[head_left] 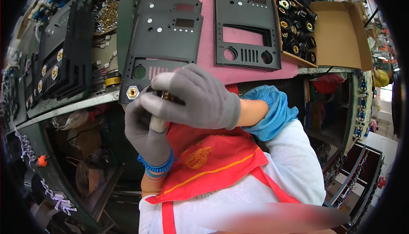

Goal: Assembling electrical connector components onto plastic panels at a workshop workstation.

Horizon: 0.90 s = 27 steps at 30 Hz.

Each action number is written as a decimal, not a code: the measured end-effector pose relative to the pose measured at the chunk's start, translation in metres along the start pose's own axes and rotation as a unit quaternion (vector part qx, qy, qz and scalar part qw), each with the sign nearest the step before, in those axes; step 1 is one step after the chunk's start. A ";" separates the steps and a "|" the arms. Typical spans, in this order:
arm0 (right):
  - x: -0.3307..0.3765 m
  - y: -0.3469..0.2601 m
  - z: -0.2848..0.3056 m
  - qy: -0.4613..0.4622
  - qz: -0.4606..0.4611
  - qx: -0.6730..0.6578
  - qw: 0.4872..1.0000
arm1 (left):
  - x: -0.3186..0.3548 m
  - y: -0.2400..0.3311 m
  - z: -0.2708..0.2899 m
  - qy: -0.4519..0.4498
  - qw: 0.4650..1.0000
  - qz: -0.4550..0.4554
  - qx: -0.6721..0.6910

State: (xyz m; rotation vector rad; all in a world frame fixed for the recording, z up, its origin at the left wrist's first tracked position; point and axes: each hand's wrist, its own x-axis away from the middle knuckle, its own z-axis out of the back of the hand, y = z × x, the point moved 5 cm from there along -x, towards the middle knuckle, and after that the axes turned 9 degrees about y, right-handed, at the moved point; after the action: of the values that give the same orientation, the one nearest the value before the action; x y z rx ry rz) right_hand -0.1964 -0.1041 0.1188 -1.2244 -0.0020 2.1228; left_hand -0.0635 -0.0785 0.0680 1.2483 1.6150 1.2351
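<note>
My right hand (198, 99) and my left hand (149, 134), both in grey knit gloves, meet in front of the bench edge. Their closed fingers pinch a small black-and-brass connector (166, 95), mostly hidden by the gloves. Just beyond them lies a stack of dark grey front panels (164, 44) with slots, round holes and a small window. A brass fitting with a hex nut (133, 92) sits at the near left corner of that stack. To the right is another dark panel stack (249, 21) with a large rectangular opening.
A pink mat (204, 42) lies under the panels. At the right stands an open cardboard box (341, 36) beside several black-and-brass connectors (296, 25). More dark panels (59, 50) stand at the left, near a tray of small brass parts (110, 14) and a yellow tape roll (112, 80).
</note>
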 end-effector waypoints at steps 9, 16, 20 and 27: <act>-0.003 0.013 -0.003 0.020 -0.150 -0.247 0.957 | -0.009 -0.026 0.029 -0.098 0.968 0.065 0.222; 0.010 0.006 -0.008 0.002 -0.114 -0.145 0.983 | -0.011 -0.026 0.028 -0.037 0.963 0.132 0.233; 0.006 -0.007 -0.004 -0.061 0.007 -0.055 0.997 | -0.006 -0.027 0.026 -0.058 0.935 0.206 0.284; -0.008 -0.037 -0.002 -0.086 0.067 -0.459 0.882 | 0.014 -0.013 0.007 -0.045 0.851 0.349 0.391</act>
State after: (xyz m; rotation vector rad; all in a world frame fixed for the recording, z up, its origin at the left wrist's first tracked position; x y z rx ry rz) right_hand -0.1723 -0.0808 0.1360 -1.5428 -1.1504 2.4112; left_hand -0.0636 -0.0639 0.0536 2.5357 1.7036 0.8571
